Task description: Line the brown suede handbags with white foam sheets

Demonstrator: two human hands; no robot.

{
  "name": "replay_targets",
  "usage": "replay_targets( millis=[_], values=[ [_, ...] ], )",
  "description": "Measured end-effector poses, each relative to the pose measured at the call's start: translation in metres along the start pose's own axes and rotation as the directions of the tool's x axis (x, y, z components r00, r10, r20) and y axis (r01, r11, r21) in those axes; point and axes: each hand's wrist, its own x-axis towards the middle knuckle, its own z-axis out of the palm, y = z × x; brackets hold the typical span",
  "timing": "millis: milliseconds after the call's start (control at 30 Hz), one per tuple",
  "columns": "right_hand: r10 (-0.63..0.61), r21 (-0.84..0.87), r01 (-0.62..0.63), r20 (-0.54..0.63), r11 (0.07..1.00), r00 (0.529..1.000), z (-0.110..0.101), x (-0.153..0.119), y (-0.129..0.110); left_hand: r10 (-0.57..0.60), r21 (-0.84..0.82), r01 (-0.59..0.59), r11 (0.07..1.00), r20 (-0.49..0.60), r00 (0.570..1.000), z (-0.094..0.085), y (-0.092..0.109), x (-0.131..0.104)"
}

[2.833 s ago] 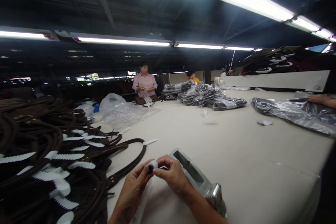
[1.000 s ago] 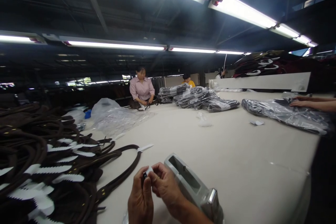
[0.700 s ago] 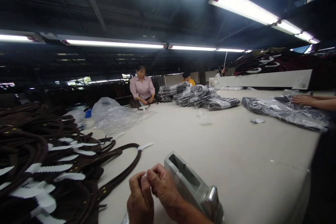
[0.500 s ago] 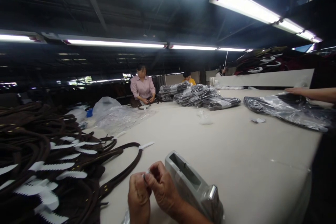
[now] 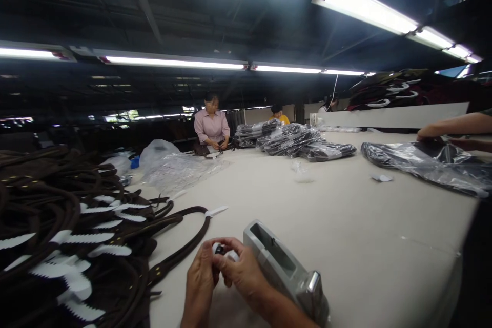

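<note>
My left hand (image 5: 200, 279) and my right hand (image 5: 244, 274) meet low in the middle, fingers closed around a small black-and-white piece (image 5: 218, 249). Its kind is mostly hidden by the fingertips. Just right of my right hand stands a grey tape dispenser (image 5: 274, 271), with an open hollow on top and a shiny metal part at its near end. To the left of my hands, a dark brown bag strap (image 5: 190, 251) with a white paper tag (image 5: 216, 211) loops across the pale tabletop (image 5: 346, 246).
Dark brown bags with white toothed tags (image 5: 65, 271) are heaped at left. Clear plastic sheets (image 5: 172, 166) lie behind. Plastic-wrapped dark goods (image 5: 288, 138) are stacked at the back. A co-worker's hands (image 5: 430, 130) touch a wrapped item (image 5: 415, 164) at right; another person (image 5: 211, 125) stands opposite.
My fingers have shifted around the small piece, and more of its black and white parts shows. The co-worker's arms at right have moved over the wrapped item. The view has turned slightly.
</note>
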Motion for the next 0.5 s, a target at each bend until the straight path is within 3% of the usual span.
replay_targets(
  millis=[100, 200, 400, 500],
  values=[
    [-0.09, -0.14, 0.085, -0.027, 0.986, 0.996, -0.001, 0.0, -0.001, 0.018, 0.061, -0.02, 0.998, 0.039, 0.999, -0.001, -0.003, 0.003],
    [-0.111, -0.132, 0.109, -0.01, 0.985, 0.994, -0.001, 0.0, -0.002, 0.087, 0.127, -0.092, 0.988, 0.043, 0.995, -0.005, -0.008, 0.008],
    [0.014, -0.003, -0.014, 0.06, 1.0, 0.998, -0.001, -0.002, -0.009, 0.278, 0.315, -0.254, 0.915, -0.033, 0.96, -0.015, -0.015, 0.017],
    [0.045, 0.064, -0.051, 0.093, 0.997, 0.995, -0.001, -0.002, -0.013, 0.269, 0.297, -0.255, 0.92, -0.005, 0.963, -0.015, -0.012, 0.017]
  ],
)
